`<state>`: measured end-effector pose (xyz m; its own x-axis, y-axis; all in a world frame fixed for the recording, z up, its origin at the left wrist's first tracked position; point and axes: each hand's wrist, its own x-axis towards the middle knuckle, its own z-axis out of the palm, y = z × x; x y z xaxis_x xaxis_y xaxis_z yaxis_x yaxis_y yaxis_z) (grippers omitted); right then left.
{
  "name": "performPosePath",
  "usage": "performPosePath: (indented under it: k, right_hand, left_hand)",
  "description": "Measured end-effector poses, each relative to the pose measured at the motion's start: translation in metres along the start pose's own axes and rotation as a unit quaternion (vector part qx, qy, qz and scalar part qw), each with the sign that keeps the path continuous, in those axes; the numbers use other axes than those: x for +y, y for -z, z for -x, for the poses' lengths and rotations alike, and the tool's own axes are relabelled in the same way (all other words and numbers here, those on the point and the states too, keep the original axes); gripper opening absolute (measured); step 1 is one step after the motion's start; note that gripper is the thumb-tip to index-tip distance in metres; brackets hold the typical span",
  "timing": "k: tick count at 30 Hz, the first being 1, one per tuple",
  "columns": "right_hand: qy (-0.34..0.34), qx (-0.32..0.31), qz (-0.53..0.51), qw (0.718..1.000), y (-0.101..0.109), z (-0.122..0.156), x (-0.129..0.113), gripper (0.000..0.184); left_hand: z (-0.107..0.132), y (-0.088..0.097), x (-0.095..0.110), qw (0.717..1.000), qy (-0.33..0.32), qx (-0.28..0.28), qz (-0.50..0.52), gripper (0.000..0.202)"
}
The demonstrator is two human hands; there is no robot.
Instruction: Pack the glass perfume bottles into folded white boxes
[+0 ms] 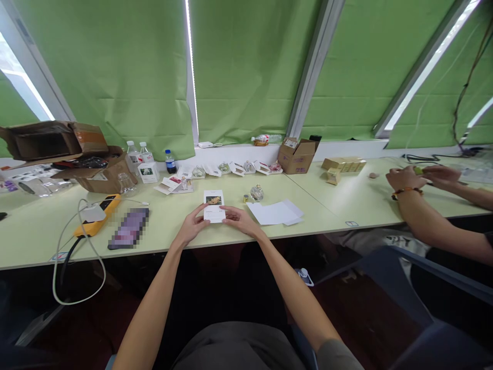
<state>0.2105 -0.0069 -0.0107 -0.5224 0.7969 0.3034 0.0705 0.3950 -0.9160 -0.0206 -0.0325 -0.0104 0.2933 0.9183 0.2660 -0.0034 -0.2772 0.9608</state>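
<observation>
Fingers [202,213] of the left hand [187,227] and right hand [239,221] are closed on a white rectangular card's [214,205] sides; a pale green table's edge [154,250] is seen at six o'clock, white paper sheets [275,213] at three.

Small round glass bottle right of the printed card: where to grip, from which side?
Around its rounded body, from the near table edge. The small round glass bottle looks upright, and its round body should suit a wrap of fingers. A small gold cylinder stands to its left and white sheets lie to its right, so the near side looks freest for the right hand.
</observation>
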Motion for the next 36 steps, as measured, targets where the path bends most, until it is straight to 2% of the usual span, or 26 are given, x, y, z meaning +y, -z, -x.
performPosePath:
  k: [36]
  right_hand:
    - [0.003, -0.003, 0.002, 1.000, 0.0009, -0.0015, 0.0042, 0.055]
  left_hand:
    - [-0.0011, 0.0018, -0.0021, 1.000, -0.005, -0.011, -0.008, 0.072]
